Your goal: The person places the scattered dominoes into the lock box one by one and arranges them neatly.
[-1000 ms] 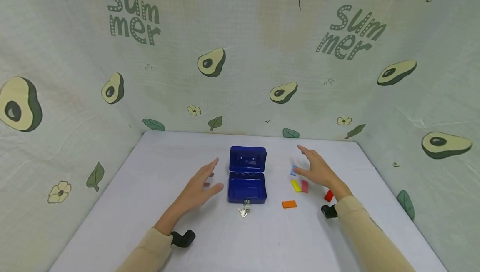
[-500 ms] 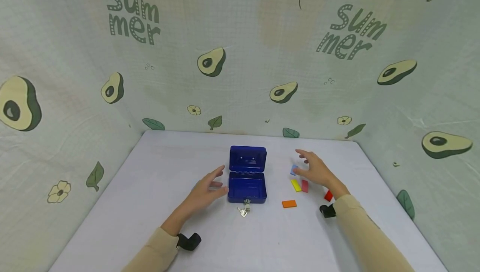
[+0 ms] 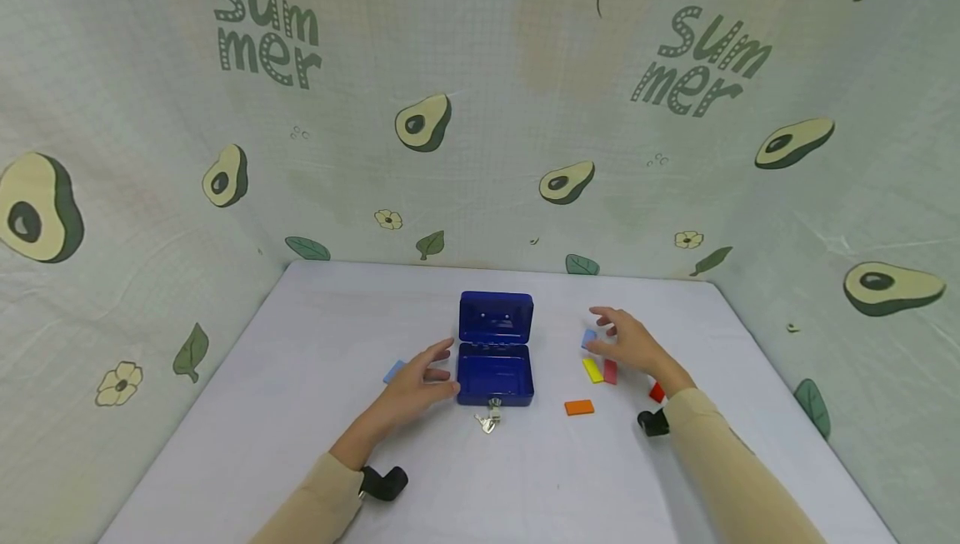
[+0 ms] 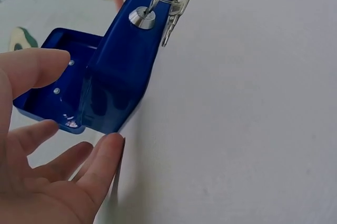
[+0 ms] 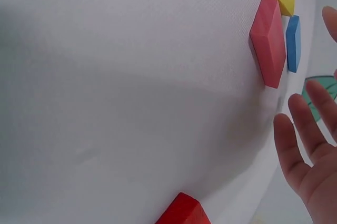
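Observation:
A blue metal cash box (image 3: 472, 400) stands with its lid (image 3: 497, 319) raised, and keys (image 3: 487, 424) hang from its front lock (image 4: 142, 18). My left hand (image 3: 415, 388) is at the box's left side, fingers apart and slightly bent, holding nothing. In the left wrist view its fingertips reach the box's corner; whether they touch cannot be told. My right hand (image 3: 633, 346) hovers with loosely bent fingers over a light blue block (image 3: 588, 337), partly covered by the thumb. Near it lie a yellow block (image 3: 592, 371), a pink block (image 3: 611, 372) and a red block (image 3: 657, 392).
An orange block (image 3: 579, 407) lies right of the box's front. Another light blue block (image 3: 393, 371) shows partly from behind my left hand. The white tabletop (image 3: 465, 494) ends at a patterned cloth (image 3: 480, 186) behind and at both sides.
My left hand has moved right, up to the box's side, uncovering a light blue block behind it. My right hand has lowered slightly, its fingers bending more. The box and blocks stay put.

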Action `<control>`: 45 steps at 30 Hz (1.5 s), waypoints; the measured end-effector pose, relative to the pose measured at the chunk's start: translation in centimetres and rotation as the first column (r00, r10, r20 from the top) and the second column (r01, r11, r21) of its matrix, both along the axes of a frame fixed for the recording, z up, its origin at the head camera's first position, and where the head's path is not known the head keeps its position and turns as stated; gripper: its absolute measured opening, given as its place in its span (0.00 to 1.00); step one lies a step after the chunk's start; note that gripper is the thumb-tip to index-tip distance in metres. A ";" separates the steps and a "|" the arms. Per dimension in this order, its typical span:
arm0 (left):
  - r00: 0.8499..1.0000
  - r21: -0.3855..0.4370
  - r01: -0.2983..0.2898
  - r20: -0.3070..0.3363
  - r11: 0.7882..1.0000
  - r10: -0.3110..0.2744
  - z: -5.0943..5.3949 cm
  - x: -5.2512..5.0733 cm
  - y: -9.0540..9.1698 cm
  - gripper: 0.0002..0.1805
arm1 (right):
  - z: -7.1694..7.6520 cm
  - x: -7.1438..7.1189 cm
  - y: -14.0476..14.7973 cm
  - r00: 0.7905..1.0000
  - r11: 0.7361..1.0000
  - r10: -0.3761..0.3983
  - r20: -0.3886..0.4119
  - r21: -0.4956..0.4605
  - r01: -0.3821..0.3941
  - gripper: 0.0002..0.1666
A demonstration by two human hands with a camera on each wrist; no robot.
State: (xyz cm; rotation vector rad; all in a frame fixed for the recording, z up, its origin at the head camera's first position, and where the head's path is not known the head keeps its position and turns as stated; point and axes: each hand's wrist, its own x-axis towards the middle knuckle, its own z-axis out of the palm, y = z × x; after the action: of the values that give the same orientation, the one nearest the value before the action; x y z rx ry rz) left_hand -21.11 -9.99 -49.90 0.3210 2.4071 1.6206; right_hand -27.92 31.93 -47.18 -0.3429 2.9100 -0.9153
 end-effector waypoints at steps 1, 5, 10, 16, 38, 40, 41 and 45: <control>1.000 0.001 0.002 0.009 1.000 -0.002 -0.1 0.0 0.0 0.43 | -0.1 0.0 0.0 1.000 1.000 0.002 0.002 0.000 -0.002 0.43; 0.999 0.021 0.024 0.025 0.999 -0.025 -0.4 0.0 0.0 0.43 | -0.5 0.0 0.2 1.000 1.000 0.002 0.007 0.002 -0.002 0.41; 0.999 0.047 0.052 0.013 0.998 -0.053 -0.6 -0.1 0.1 0.43 | -1.0 -0.2 0.1 0.999 1.000 -0.007 0.033 0.000 0.007 0.40; 0.996 0.084 0.094 -0.016 0.992 -0.093 -0.9 -0.2 0.3 0.43 | -1.0 -0.3 0.1 0.998 1.000 -0.017 0.066 -0.001 0.017 0.38; 0.996 0.036 0.090 0.009 0.995 -0.090 -0.9 -0.6 0.7 0.42 | -1.3 -1.2 0.3 0.996 0.999 -0.046 0.072 0.023 0.044 0.31; 0.996 0.030 0.083 0.014 0.996 -0.084 -0.7 -0.6 0.8 0.42 | -1.3 -1.2 0.3 0.997 0.999 -0.041 0.065 0.028 0.040 0.31; 0.997 0.029 0.081 0.015 0.996 -0.081 -0.7 -0.5 0.8 0.42 | -1.2 -1.2 0.2 0.997 0.999 -0.040 0.062 0.030 0.038 0.31; 0.997 0.028 0.073 0.023 0.997 -0.074 -0.5 -0.5 0.8 0.42 | -1.2 -1.2 0.1 0.997 0.998 -0.049 0.059 0.039 0.047 0.30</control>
State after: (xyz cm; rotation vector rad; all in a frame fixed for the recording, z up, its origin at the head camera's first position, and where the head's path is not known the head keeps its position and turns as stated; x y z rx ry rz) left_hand -21.59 -9.14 -50.44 0.3879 2.3287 1.6175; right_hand -29.07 32.08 -48.40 -0.2398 2.8882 -0.8605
